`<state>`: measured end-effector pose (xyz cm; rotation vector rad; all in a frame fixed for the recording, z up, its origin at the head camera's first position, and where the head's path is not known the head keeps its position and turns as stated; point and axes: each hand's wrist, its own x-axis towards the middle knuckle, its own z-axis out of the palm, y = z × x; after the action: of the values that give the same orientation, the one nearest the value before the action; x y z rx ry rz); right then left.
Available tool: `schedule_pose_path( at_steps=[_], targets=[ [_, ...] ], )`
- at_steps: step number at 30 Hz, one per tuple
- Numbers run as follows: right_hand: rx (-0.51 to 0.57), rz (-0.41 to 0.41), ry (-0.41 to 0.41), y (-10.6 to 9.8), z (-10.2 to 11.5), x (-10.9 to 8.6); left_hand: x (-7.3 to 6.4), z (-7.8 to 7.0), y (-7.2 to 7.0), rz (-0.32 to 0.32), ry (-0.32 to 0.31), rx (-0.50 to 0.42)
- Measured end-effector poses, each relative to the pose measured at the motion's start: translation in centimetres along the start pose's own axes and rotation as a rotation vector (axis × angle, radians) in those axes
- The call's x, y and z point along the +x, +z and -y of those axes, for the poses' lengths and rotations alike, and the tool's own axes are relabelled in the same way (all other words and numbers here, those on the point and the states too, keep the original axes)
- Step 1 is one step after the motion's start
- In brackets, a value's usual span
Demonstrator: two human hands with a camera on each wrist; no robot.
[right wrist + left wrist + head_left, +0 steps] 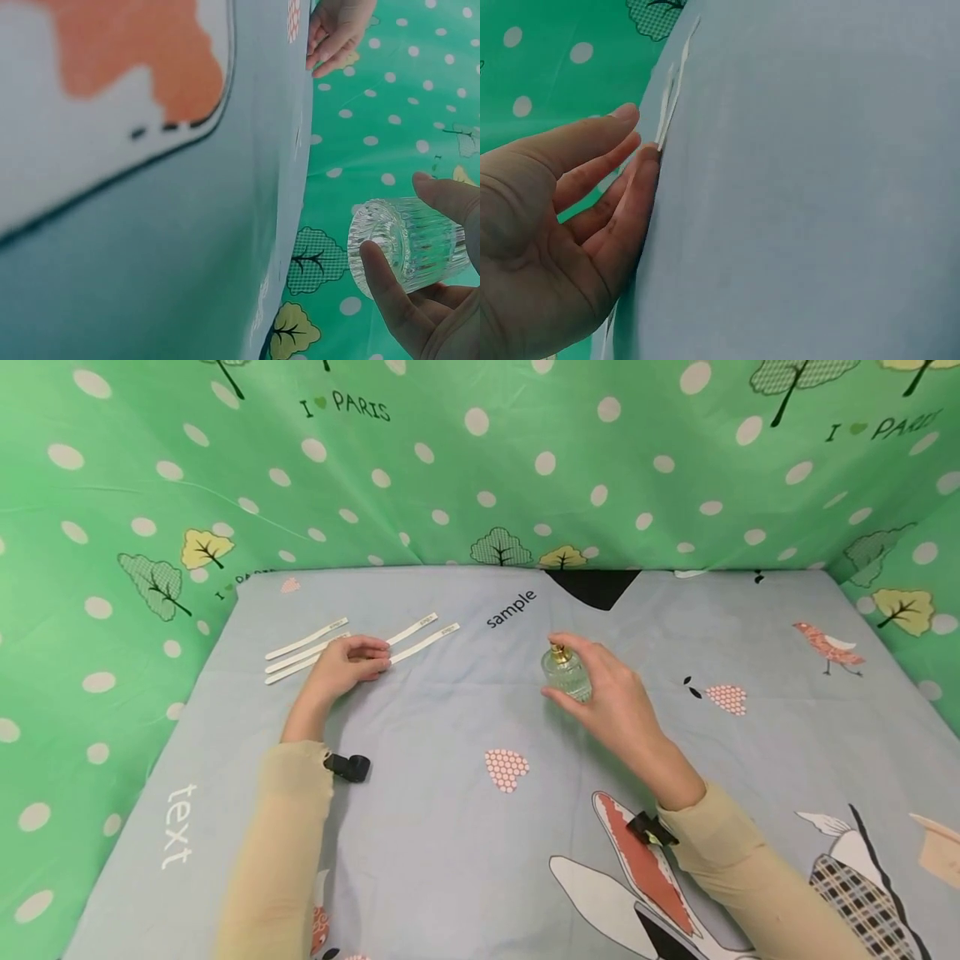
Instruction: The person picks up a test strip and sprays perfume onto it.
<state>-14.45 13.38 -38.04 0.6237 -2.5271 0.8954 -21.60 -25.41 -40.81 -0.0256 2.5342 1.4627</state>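
Observation:
My right hand [618, 697] grips a clear ribbed glass perfume bottle [570, 677] with a gold spray top. One finger lies on the spray top and the thumb is by the base. In the right wrist view, the thick glass base of the bottle [375, 240] points toward the table side, raised off the cloth. My left hand [345, 664] rests low over several white paper test strips. Its fingertips touch the near ends of two strips [423, 643] on the right, while other strips [303, 639] lie to its left, partly covered. In the left wrist view the thumb stands apart from the fingers [630, 202].
A grey-blue printed cloth [450, 843] covers the table. Behind it and at both sides hangs a green dotted curtain [420, 493]. Black wrist straps [348, 767] sit on both sleeves. The hearts, birds and words are flat prints.

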Motion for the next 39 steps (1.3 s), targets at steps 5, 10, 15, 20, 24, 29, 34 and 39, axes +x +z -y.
schedule_pose_path(
  at_steps=[5,10,15,20,24,29,34,39],
  targets=[
    [0.003,0.006,0.012,-0.1,0.1,0.1,0.0,0.1,0.4,-0.053,-0.03,0.111],
    [0.005,0.01,0.015,-0.1,0.1,0.2,0.0,-0.1,0.8,-0.089,-0.018,0.212],
    [0.007,0.012,0.012,-0.1,0.0,0.2,0.0,-0.4,1.2,-0.105,-0.018,0.265],
    [0.012,0.013,0.012,-0.1,0.0,0.2,-0.3,-0.9,1.5,-0.066,-0.016,0.316],
    [0.013,0.01,0.011,-0.1,0.0,0.2,-0.6,-1.4,1.8,0.004,0.007,0.339],
    [0.011,0.01,0.011,0.0,0.0,0.1,-1.2,-2.1,2.5,0.057,0.045,0.353],
    [0.014,0.012,0.011,0.0,0.1,0.0,-1.6,-2.5,3.1,0.068,0.084,0.363],
    [0.015,0.015,0.015,-0.1,0.1,0.0,-2.0,-3.5,3.5,0.057,0.112,0.343]
  ],
)
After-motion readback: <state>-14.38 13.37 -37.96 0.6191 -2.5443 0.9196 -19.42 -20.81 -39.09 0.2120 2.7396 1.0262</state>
